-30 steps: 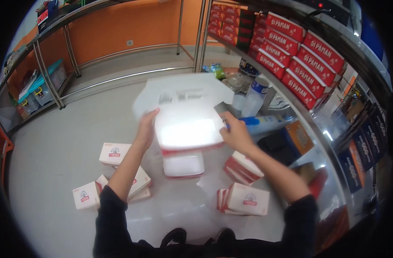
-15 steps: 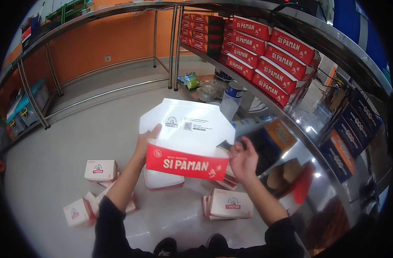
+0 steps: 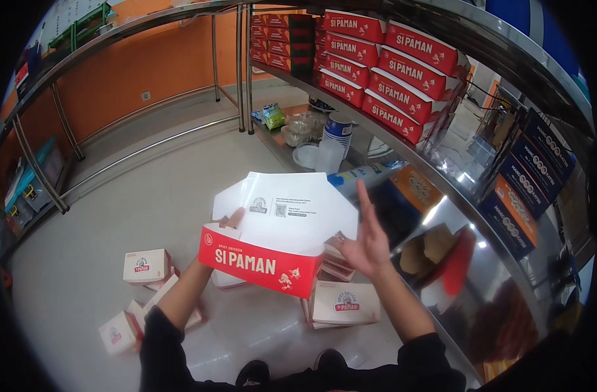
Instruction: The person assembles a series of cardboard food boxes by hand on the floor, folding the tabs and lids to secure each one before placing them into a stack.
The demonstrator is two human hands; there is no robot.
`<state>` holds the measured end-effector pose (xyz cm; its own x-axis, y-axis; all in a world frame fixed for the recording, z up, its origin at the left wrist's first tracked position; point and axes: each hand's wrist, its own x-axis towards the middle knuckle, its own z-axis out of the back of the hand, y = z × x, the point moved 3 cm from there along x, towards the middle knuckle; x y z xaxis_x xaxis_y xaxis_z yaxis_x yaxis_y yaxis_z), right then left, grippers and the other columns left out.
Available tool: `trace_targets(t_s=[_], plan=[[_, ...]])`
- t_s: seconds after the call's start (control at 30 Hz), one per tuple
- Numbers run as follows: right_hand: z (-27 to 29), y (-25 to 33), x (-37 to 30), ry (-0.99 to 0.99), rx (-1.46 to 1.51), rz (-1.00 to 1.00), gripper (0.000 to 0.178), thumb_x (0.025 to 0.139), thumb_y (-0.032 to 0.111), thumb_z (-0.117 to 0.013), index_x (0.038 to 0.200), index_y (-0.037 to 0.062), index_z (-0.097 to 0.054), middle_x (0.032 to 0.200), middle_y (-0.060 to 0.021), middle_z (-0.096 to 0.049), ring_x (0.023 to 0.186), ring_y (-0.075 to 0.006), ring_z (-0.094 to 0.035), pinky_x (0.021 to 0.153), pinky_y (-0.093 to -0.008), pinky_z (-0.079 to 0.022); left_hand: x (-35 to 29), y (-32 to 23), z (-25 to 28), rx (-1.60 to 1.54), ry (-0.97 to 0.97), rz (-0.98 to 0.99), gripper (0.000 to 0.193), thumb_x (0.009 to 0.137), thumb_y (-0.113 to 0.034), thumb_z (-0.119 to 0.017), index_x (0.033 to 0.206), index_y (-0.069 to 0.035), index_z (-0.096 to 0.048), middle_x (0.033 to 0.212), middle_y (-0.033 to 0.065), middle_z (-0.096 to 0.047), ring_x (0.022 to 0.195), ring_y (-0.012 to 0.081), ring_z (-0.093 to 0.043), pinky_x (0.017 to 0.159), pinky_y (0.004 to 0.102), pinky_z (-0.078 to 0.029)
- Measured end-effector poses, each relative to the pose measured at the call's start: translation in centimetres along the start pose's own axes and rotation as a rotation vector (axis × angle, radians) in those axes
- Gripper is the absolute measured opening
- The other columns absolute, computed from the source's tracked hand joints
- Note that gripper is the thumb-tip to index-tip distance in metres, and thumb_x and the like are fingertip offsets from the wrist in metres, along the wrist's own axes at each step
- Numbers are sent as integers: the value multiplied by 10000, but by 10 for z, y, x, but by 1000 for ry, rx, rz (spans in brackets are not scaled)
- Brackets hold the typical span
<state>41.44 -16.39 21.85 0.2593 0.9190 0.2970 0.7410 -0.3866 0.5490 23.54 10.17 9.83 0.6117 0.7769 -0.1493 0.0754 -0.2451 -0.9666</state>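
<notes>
Head view: my left hand [image 3: 232,219] gripped the half-folded red-and-white box [image 3: 272,238]; right hand [image 3: 364,243] beside it, spread wide, empty. Next: closing its lid, probably.

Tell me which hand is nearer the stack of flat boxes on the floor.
Right. The right hand hovers open just above the stack of flat boxes; the left hand holds the open box, farther left.

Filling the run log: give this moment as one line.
left hand: holds red-and-white carton, lid flap up | right hand: open, at carton's right edge | folded boxes on floor | shelf to the right
</notes>
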Motion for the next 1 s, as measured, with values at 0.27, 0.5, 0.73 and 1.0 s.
trace_targets(t_s=[0.27, 0.5, 0.73, 1.0], plan=[[19, -8, -22, -82, -367, -104, 791, 900, 313, -631, 1498, 135, -146, 1444, -61, -369, 1305, -198, -391, 1046, -401, -364, -61, -34, -75, -127, 123, 105, 434, 879, -274, -675, 1183, 16, -567, 1004, 107, -662, 842, 156, -654, 685, 272, -549], [27, -7, -30, -519, -915, 73, 405, 977, 321, -502, 1003, -62, -630, 896, -70, -670, 790, -98, -615, 715, -235, -487, -86, -59, -92, 101, 348, -409, 573, 932, -133, -586, 1434, -94, -311, 1392, 82, -430, 1201, 151, -472, 959, 292, -431], [45, -1, -35, -559, -1186, 311, 498, 1013, 383, -389, 946, -57, -613, 802, -75, -653, 716, -98, -591, 661, -239, -464, -106, -76, -107, -838, 968, -113, 813, 903, -476, -563, 1512, -175, -117, 1512, 94, -244, 1382, 243, -246, 1125, 424, -200], [33, -2, -37, -447, -1296, 321, 391, 1024, 298, -365, 1148, -36, -524, 917, -86, -632, 812, -109, -587, 729, -246, -467, -109, -81, -108, 149, 700, -234, 835, 930, -500, -507, 1467, -214, 65, 1449, 181, -330, 1349, 283, -313, 1092, 430, -260]])
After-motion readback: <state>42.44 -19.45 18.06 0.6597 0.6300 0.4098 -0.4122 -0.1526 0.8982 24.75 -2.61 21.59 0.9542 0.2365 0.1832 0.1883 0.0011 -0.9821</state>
